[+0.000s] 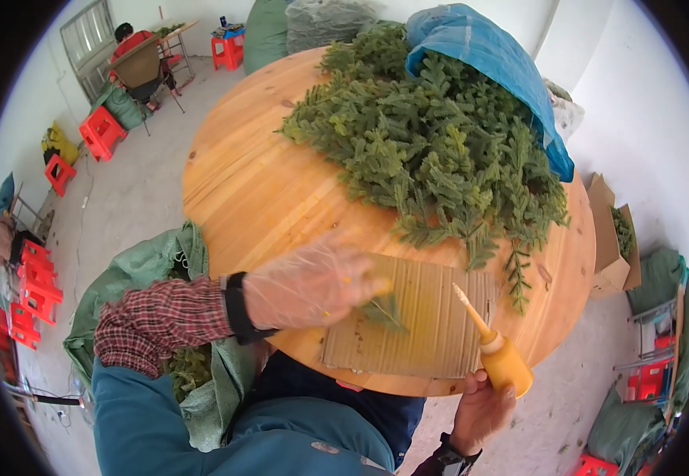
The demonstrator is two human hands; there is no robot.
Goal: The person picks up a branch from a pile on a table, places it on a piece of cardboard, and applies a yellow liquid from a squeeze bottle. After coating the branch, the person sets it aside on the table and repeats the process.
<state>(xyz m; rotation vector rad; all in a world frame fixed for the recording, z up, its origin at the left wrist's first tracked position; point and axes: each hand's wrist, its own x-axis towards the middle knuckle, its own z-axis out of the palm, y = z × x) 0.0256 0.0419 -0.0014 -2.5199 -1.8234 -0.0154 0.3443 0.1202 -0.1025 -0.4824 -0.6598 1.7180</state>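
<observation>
My left hand, in a clear plastic glove, is over the left part of a corrugated cardboard sheet stained yellow. Its fingers are closed and blurred by motion, and a small green sprig hangs from the fingertips. At the table's near edge, my bare right hand grips a yellow squeeze bottle by its lower part. The bottle's long, thin nozzle tilts up and to the left, above the cardboard's right side. Beyond the cardboard lies a large heap of green fir-like sprigs.
The round wooden table carries the heap, partly under a blue plastic sack. A green woven sack with greenery stands by my left arm. An open cardboard box is at the right. Red stools and a seated person are farther left.
</observation>
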